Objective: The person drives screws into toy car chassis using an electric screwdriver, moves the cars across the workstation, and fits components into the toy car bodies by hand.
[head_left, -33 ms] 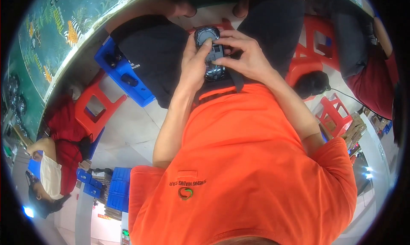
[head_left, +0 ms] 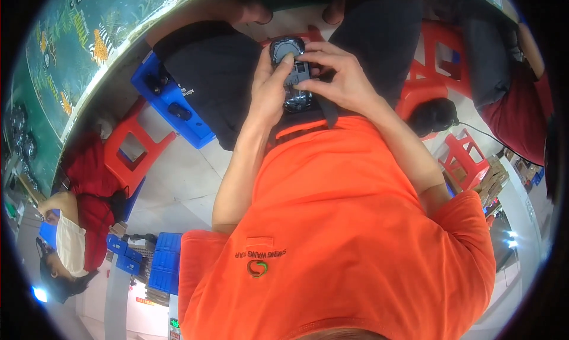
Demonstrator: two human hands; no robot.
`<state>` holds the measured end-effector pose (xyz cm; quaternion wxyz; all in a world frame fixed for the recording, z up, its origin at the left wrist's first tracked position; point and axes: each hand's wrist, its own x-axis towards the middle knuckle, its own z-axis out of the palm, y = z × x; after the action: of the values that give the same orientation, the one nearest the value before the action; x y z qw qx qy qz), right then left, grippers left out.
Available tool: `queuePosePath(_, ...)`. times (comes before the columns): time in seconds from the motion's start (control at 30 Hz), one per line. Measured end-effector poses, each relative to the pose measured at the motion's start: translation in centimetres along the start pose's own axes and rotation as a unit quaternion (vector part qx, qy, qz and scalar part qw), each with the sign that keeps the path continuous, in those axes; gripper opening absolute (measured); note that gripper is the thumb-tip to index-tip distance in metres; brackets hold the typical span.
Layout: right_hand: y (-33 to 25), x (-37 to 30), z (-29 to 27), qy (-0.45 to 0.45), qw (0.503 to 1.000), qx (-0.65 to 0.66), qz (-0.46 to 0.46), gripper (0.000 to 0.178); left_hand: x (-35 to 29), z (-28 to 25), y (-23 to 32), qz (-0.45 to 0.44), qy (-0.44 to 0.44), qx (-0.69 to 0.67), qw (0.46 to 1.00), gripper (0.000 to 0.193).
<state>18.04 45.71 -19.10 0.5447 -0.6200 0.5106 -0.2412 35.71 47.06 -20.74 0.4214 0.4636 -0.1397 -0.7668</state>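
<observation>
Over my lap I hold a glossy black oblong casing (head_left: 296,100) with a grey plate in its middle and a round grey disc at its far end. My left hand (head_left: 272,82) is closed round its left side, the thumb pressing on the grey plate. From the right, my right hand (head_left: 341,73) grips the casing between its thumb and fingers. Thumb and forefinger touch it at separate spots along the plate. My fingers hide part of its right edge, and the exact kind of the casing is unclear.
A blue bin (head_left: 198,130) with black pieces stands beside my left leg. Red stools (head_left: 133,171) stand left and right. A patterned green table (head_left: 44,97) curves along the left. One person in dark red (head_left: 95,227) sits at left, another (head_left: 515,124) at right.
</observation>
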Motion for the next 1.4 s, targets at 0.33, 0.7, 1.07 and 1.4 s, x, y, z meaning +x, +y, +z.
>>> queuePosePath(0.33, -0.5, -0.1, 0.0, 0.012, 0.992, -0.128, -0.005, 0.043, 0.3, -0.6, -0.9, 0.037, 0.000, 0.066, 0.997, 0.033)
queuePosePath(0.7, -0.8, 0.1, -0.6, -0.011, 0.986, -0.165, 0.001, 0.043, 0.4, -1.1, -1.1, 0.019, -0.030, 0.029, 0.999, 0.036)
queuePosePath(1.07, -0.9, -0.5, -0.1, 0.016, 0.991, -0.135, 0.016, 0.043, -0.1, -0.7, -0.4, -0.008, -0.028, 0.010, 1.000, 0.038)
queuePosePath(1.4, 0.7, -1.2, -0.1, 0.002, 0.999, -0.026, 0.032, 0.043, -0.3, -1.0, -0.6, 0.005, -0.043, 0.019, 0.999, 0.042)
